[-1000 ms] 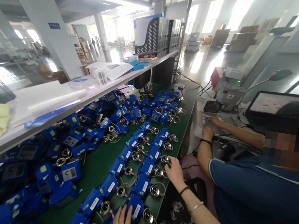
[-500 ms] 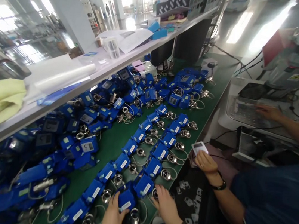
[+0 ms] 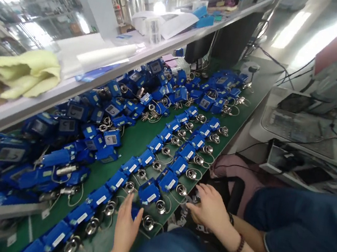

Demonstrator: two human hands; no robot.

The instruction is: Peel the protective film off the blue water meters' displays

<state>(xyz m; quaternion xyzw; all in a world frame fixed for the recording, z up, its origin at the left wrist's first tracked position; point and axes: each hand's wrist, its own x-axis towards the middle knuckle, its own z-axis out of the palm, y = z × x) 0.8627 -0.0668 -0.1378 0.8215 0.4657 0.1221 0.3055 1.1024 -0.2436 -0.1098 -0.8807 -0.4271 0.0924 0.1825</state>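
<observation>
Two rows of blue boxes with white labels (image 3: 178, 165), each wired to a round metal head (image 3: 191, 174), run along the green mat (image 3: 130, 141). One blue box (image 3: 149, 193) lies askew at the near end of the rows. My left hand (image 3: 125, 225) lies flat just below it with fingers stretched out, partly covering another blue box and holding nothing. My right hand (image 3: 209, 207) hovers at the mat's right edge with fingers spread and empty, close to a metal head (image 3: 182, 190).
A heap of blue boxes (image 3: 69, 127) fills the mat's left side under a white shelf (image 3: 75, 85) carrying a yellow cloth (image 3: 26, 71) and papers. On the right stand a white machine with a keypad (image 3: 287, 123) and a co-worker in dark blue (image 3: 305, 233).
My left hand has let go of the blue box, which now lies on the mat. My right hand moved right to the mat's edge. The co-worker's hand with a white device has left view.
</observation>
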